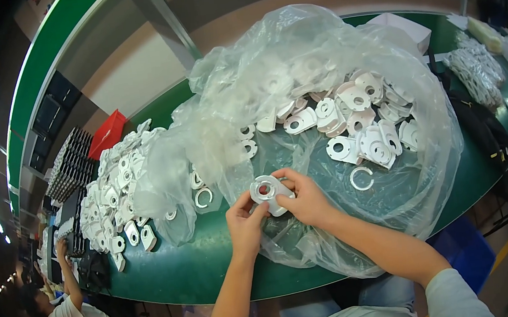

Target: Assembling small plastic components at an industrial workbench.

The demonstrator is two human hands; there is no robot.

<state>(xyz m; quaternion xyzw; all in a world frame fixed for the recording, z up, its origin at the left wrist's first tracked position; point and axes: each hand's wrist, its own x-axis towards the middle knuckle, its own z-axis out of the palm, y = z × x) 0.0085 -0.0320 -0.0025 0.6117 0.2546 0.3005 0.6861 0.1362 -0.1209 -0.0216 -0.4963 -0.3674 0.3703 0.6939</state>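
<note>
Between my two hands is a white plastic part [280, 204] with a round ring at one end and a hole through it. My left hand [247, 221] pinches its left side, thumb near the lower edge. My right hand [302, 197] grips its right side, with the thumb on the face and the fingers behind. Just beyond lies a big clear plastic bag [336, 212], opened out over the table. Many similar white parts [357, 98] are heaped in it. A loose white ring [362, 178] rests on the bag to the right of my hands.
More white parts [121, 187] are piled on the green table [196, 257] at the left, near a red bin [107, 133] and stacked dark trays [69, 165]. A black bag [481, 124] and bundled clear-wrapped items [476, 65] lie at right. Co-workers sit at both sides.
</note>
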